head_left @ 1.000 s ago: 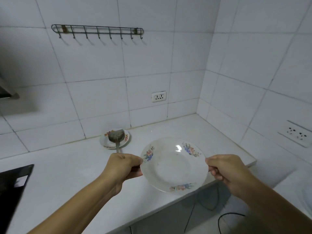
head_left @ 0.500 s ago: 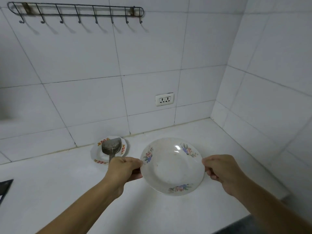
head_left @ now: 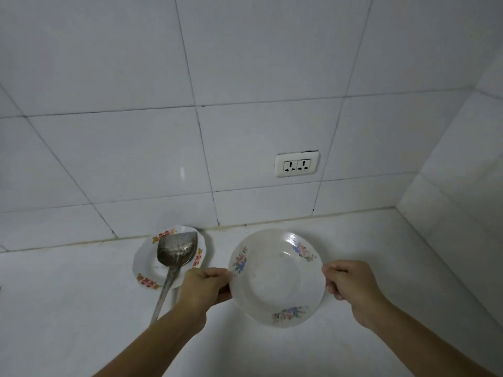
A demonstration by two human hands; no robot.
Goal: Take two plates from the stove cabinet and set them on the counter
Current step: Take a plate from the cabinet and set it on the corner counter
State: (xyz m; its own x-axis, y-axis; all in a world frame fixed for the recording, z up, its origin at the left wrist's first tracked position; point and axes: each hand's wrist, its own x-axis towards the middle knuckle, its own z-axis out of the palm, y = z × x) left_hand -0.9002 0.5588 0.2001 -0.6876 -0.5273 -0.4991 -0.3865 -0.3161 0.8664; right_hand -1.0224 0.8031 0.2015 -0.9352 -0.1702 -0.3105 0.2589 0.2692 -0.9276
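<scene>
Gripped at opposite rims by the left hand (head_left: 204, 287) and right hand (head_left: 351, 289), the floral plate (head_left: 276, 277) has moved forward over the counter (head_left: 81, 322), apparently about to be set down beside the spatula plate (head_left: 147, 268).

Domestic kitchen. White glazed wall tiles (head_left: 130, 148) with dark grout across upper frame; white double wall socket (head_left: 297, 164) right of centre; white counter (head_left: 81, 322) below, bearing floral-rimmed white dish (head_left: 147, 268) with metal spatula (head_left: 174, 254), centre left.
</scene>
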